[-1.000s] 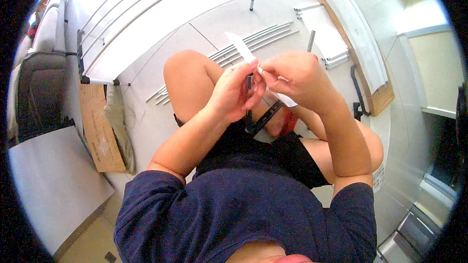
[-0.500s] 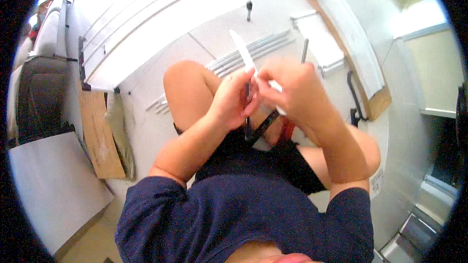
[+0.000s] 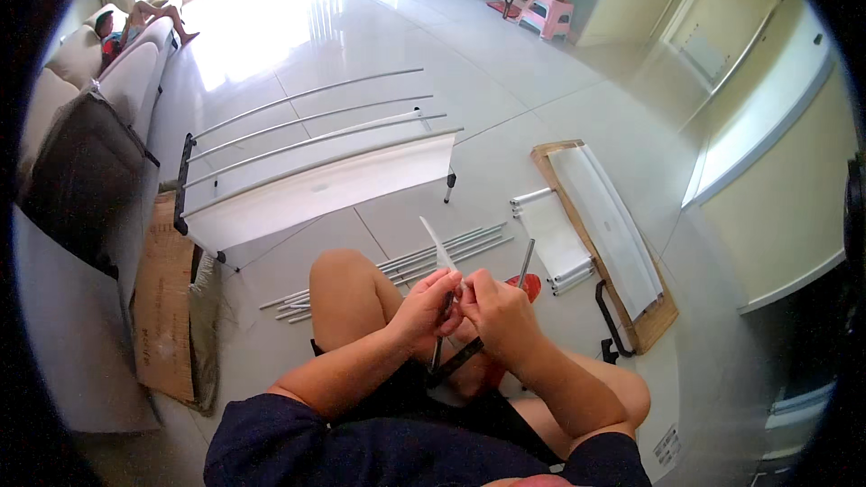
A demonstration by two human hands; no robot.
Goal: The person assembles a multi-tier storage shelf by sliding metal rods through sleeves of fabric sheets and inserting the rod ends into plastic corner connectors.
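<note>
Grasping a thin white strip (image 3: 439, 248) at frame centre, the left hand (image 3: 426, 307) and right hand (image 3: 499, 309) meet above the knees, each grip clenched on it. Loose metal rods (image 3: 406, 266) lie on the floor just behind; a rack frame (image 3: 311, 167) occupies the upper left.

The floor (image 3: 505, 99) beyond both hands is glossy pale tile, throwing back the window light. Just past the left hand (image 3: 424, 307) lie slim metal rods (image 3: 406, 263) with a dull silver sheen. Farther out from that hand stands a rack (image 3: 307, 158) of smooth metal tubes with matt white cloth stretched across it. Between the hands rises a thin white strip (image 3: 439, 246), smooth, likely plastic. Out from the right hand (image 3: 505, 316) lies a bare wooden frame (image 3: 654, 329), matt and unvarnished, carrying white cloth. Far off to the left-hand side lies rough brown cardboard (image 3: 162, 307), beside a soft grey fabric sofa (image 3: 108, 90).
</note>
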